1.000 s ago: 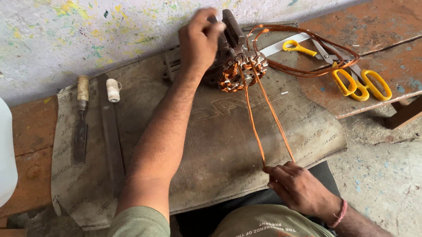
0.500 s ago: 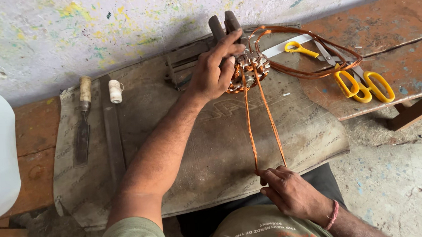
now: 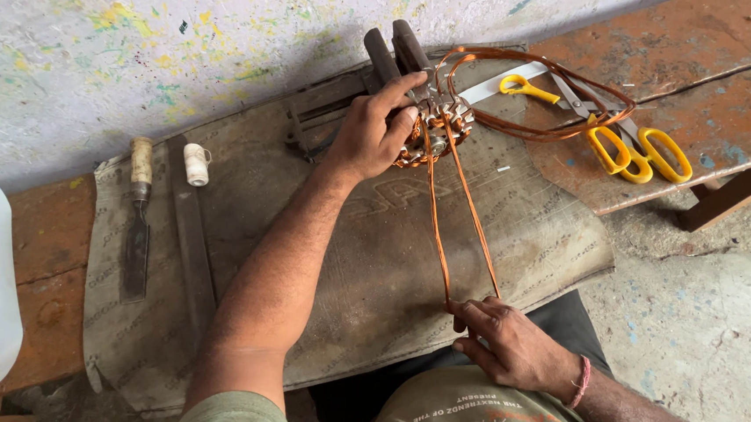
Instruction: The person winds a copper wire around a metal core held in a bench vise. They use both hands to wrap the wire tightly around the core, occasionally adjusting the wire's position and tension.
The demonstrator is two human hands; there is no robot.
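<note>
Worn mat [image 3: 379, 264], left hand [image 3: 375, 136] seemingly gripping wound coil [image 3: 436, 132], right hand [image 3: 513, 347] pinching copper wire [image 3: 455, 214] taut

No packages, signs or screens stand anywhere here. The nearest thing to a label is faint, dark stamped lettering on the grey sack-like mat [image 3: 379, 264] spread over the table [image 3: 44, 261], running across its middle and along its left edge. The person's olive shirt [image 3: 460, 416] carries pale printed lettering at the chest.
</note>
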